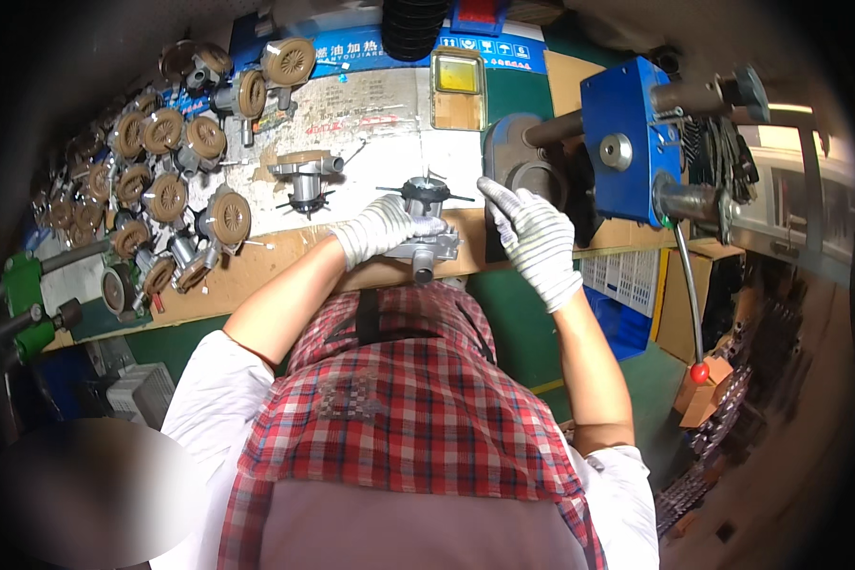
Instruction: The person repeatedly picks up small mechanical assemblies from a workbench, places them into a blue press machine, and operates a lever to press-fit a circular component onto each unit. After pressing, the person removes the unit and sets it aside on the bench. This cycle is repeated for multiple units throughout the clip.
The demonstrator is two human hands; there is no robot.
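My left hand (382, 228), in a white knit glove, grips a grey metal pump body (427, 220) with a black impeller on top, held at the near edge of the workbench (285, 255). My right hand (534, 237), also gloved, hovers just right of the pump with fingers apart and holds nothing. It is in front of the round grey base (518, 161) of a blue press machine (629, 147).
A second pump body (306, 180) stands on the bench. Several pumps with brown pulleys (166, 180) crowd the left side. A lever with a red knob (699, 372) hangs at the right. A yellow tin (458, 87) sits at the back. A blue crate (622, 304) is below.
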